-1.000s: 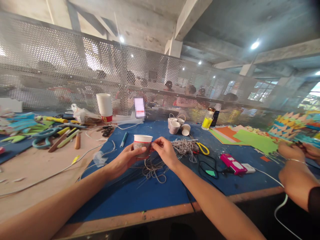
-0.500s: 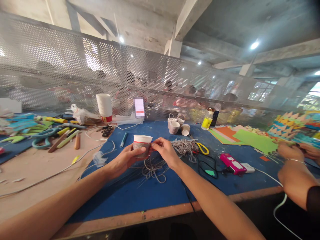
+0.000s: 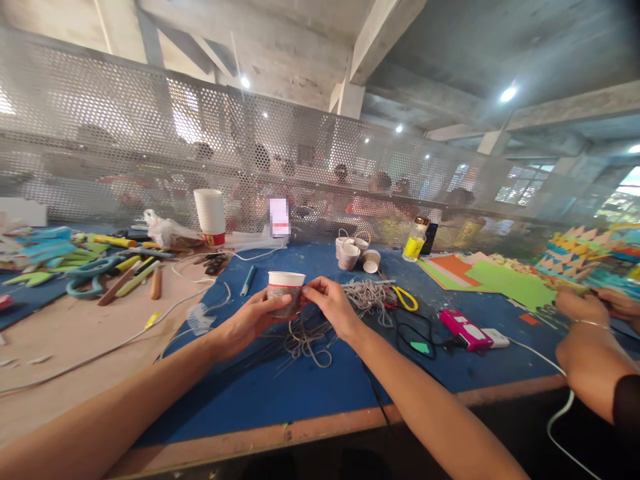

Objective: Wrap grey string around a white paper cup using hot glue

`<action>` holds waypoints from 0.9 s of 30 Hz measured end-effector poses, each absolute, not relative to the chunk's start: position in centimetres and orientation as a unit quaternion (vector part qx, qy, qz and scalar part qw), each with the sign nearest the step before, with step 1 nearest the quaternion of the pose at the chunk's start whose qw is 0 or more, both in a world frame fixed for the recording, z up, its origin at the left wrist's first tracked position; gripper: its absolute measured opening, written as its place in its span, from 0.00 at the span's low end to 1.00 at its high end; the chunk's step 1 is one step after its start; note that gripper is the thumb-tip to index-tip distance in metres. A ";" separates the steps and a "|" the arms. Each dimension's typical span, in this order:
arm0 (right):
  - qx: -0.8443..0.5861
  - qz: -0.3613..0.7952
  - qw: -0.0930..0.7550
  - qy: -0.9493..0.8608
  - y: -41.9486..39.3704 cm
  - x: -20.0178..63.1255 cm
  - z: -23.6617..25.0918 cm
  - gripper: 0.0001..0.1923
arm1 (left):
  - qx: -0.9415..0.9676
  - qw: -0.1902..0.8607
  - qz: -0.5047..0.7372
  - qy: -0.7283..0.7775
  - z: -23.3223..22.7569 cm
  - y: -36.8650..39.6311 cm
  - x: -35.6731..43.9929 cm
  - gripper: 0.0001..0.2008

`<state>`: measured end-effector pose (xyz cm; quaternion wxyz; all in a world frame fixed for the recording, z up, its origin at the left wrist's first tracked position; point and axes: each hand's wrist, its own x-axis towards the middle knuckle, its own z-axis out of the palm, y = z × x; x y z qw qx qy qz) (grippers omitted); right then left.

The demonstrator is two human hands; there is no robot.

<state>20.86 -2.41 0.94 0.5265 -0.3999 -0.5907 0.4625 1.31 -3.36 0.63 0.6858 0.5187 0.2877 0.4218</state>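
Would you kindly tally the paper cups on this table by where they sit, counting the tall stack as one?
Cup held in the left hand, with the right hand at its side: 1
Tall stack of cups at the back: 1
Small cups grouped mid-table: at least 3, partly overlapping
Total: at least 5

A craft workshop in an unfinished industrial hall. Bare concrete beams [image 3: 380, 33] and ceiling lamps [image 3: 508, 93] run overhead; a perforated metal screen [image 3: 125, 147] divides long shared benches, with other seated workers beyond it. Beyond the fingers [image 3: 310, 288], the blue worktable [image 3: 310, 387] carries stacked paper cups [image 3: 210, 212], scissors [image 3: 87, 275], a glue bottle [image 3: 416, 243], coloured paper sheets [image 3: 495, 277] and coiled string [image 3: 370, 295].
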 end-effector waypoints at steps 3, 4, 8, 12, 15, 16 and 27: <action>-0.399 0.464 0.526 -0.591 -2.5 20.9 1.0 0.16 | 0.526 0.674 0.427 0.296 0.8 -3.6 1.2 0.23; -0.397 0.468 0.526 -0.589 -2.6 20.9 1.0 0.16 | 0.529 0.668 0.430 0.300 1.0 -3.7 1.2 0.23; -0.386 0.483 0.530 -0.580 -2.8 20.9 1.1 0.16 | 0.545 0.645 0.443 0.301 1.5 -3.9 1.2 0.24; -0.386 0.474 0.532 -0.586 -2.9 20.9 1.2 0.14 | 0.557 0.623 0.457 0.304 1.2 -3.4 1.2 0.25; -0.392 0.459 0.533 -0.593 -2.9 21.0 1.3 0.14 | 0.544 0.607 0.482 0.320 0.6 -2.9 1.2 0.26; -0.394 0.454 0.534 -0.595 -2.9 21.0 1.3 0.13 | 0.537 0.601 0.493 0.327 0.4 -2.8 1.2 0.27; -0.402 0.420 0.535 -0.613 -2.9 20.6 0.9 0.11 | 0.550 0.608 0.464 0.336 0.7 -3.8 2.2 0.28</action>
